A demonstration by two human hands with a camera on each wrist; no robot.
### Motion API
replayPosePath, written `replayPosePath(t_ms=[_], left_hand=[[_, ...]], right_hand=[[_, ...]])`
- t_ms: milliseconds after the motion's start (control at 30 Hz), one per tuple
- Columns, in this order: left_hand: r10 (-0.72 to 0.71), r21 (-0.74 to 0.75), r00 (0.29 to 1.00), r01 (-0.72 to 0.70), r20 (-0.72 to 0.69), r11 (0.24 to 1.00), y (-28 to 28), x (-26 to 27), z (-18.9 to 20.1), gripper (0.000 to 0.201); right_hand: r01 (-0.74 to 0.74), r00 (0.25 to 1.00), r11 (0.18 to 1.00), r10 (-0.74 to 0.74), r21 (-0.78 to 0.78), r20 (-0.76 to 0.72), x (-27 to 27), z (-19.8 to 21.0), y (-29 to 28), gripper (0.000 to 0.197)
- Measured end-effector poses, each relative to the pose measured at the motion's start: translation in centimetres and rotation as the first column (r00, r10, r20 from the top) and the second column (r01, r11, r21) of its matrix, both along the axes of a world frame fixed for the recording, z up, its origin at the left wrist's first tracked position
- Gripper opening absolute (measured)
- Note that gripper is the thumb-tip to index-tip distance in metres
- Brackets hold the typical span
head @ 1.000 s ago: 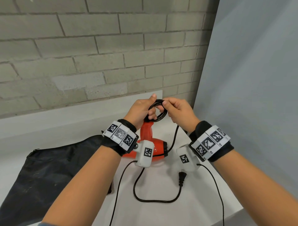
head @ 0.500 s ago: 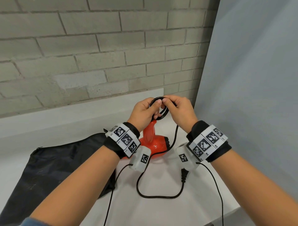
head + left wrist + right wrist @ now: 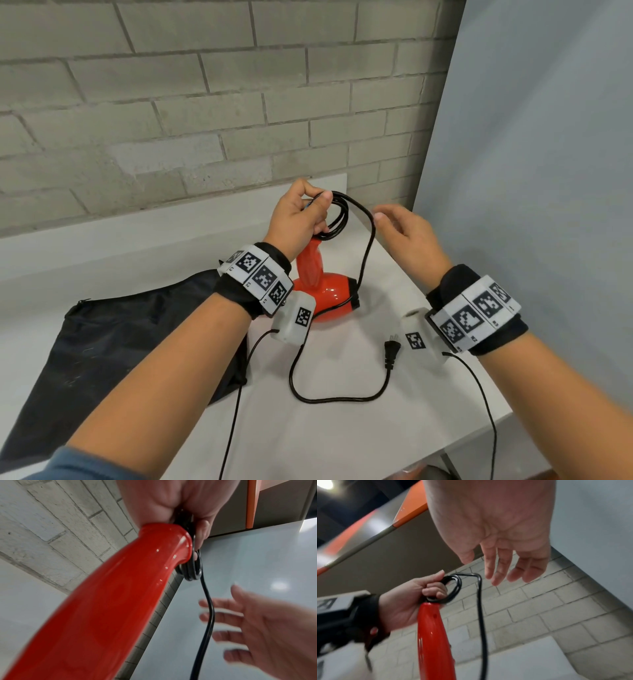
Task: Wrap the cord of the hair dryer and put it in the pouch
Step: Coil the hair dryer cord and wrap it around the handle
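Observation:
A red hair dryer (image 3: 322, 291) stands on the white table (image 3: 342, 428) with its handle (image 3: 120, 601) pointing up. My left hand (image 3: 301, 216) grips a small coil of the black cord (image 3: 337, 216) at the top of the handle (image 3: 431, 628). From the coil the cord (image 3: 481, 615) drops to the table, loops, and ends in the plug (image 3: 390, 353). My right hand (image 3: 407, 233) hovers just right of the coil with fingers (image 3: 498, 568) spread, holding nothing. The black pouch (image 3: 102, 349) lies flat at the left.
A grey brick wall (image 3: 205, 102) rises behind the table, and a pale panel (image 3: 548, 171) closes off the right side. The table's right edge (image 3: 486, 387) runs just past my right wrist. Thin sensor cables (image 3: 479, 394) hang from both wrists.
My right hand has let go of the cord and moved away to the right, fingers spread. The left hand still holds the coil, and the plug slid nearer on the table.

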State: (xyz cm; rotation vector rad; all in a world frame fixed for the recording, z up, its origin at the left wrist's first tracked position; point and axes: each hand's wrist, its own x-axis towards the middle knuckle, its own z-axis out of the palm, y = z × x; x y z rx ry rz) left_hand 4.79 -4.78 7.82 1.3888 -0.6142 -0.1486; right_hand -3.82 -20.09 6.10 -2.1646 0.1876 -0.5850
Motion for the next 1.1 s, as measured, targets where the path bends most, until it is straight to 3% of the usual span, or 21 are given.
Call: replayPosePath(t_ms=[67,100,133,200,267,300,367,433,533,600,733,833,900,1000,1100], left_hand=[[0.001,-0.003,1.0,-0.001,-0.006,1.0,0.0,0.1,0.0,0.025],[0.004,-0.003,1.0,-0.004,-0.004,1.0,0.0,0.0,0.0,0.025],[0.008,-0.004,1.0,-0.008,-0.004,1.0,0.0,0.0,-0.1,0.025],[0.013,-0.014,1.0,-0.013,-0.01,1.0,0.0,-0.1,0.0,0.025],[0.01,-0.022,1.0,-0.01,-0.015,1.0,0.0,-0.2,0.0,0.025],[0.008,-0.022,1.0,-0.008,-0.016,1.0,0.0,-0.2,0.0,0.024],[0.006,-0.02,1.0,-0.007,-0.015,1.0,0.0,-0.4,-0.1,0.024],[0.008,-0.009,1.0,-0.008,0.002,1.0,0.0,-0.5,-0.1,0.023],[-0.001,0.023,0.999,0.0,0.036,1.0,0.0,-0.7,-0.1,0.021],[-0.011,0.045,0.999,0.008,0.051,0.999,0.1,-0.8,-0.1,0.019],[-0.025,0.055,0.999,0.024,0.02,0.998,0.4,-0.8,-0.2,0.023],[-0.047,0.043,0.999,0.047,-0.012,0.998,0.5,-0.5,-0.2,0.022],[-0.049,0.038,0.999,0.05,-0.019,0.998,0.5,-0.3,-0.2,0.021],[-0.046,0.032,0.999,0.046,-0.021,0.998,0.4,-0.2,-0.2,0.02],[-0.055,0.031,0.998,0.055,-0.022,0.998,0.2,0.0,-0.1,0.019]], right_hand=[[0.035,0.989,0.998,-0.042,-0.055,-0.139,-1.1,-1.6,-0.8,0.028],[0.002,0.956,0.994,-0.034,-0.111,-0.29,-1.5,-2.4,-1.1,0.027],[-0.078,0.878,0.977,-0.027,-0.198,-0.478,-1.9,-3.2,-1.3,0.027],[-0.312,0.611,0.896,-0.066,-0.317,-0.789,-2.7,-4.7,-1.1,0.033],[-0.426,0.395,0.856,-0.117,-0.294,-0.911,-3.6,-5.9,-0.2,0.042],[-0.421,0.336,0.866,-0.125,-0.268,-0.933,-3.8,-6.4,0.2,0.046],[-0.416,0.293,0.868,-0.154,-0.271,-0.944,-4.1,-7.3,1.0,0.05],[-0.449,0.296,0.835,-0.197,-0.318,-0.935,-4.1,-7.7,1.6,0.048],[-0.44,0.273,0.838,-0.22,-0.324,-0.937,-3.8,-8.0,2.2,0.033],[-0.401,0.336,0.846,-0.219,-0.35,-0.916,-3.8,-7.6,2.3,0.019],[-0.192,0.564,0.888,-0.248,-0.418,-0.787,-3.8,-6.6,1.1,0.031],[0.07,0.755,0.958,-0.234,-0.279,-0.612,-3.3,-5.4,-0.4,0.025],[0.192,0.881,0.969,-0.239,-0.152,-0.408,-3.3,-3.8,-0.9,0.023],[0.207,0.967,0.974,-0.218,-0.089,-0.135,-3.6,-1.0,-0.3,0.026],[0.087,0.993,0.981,-0.099,-0.172,-0.066,-3.7,0.9,1.3,0.029]])
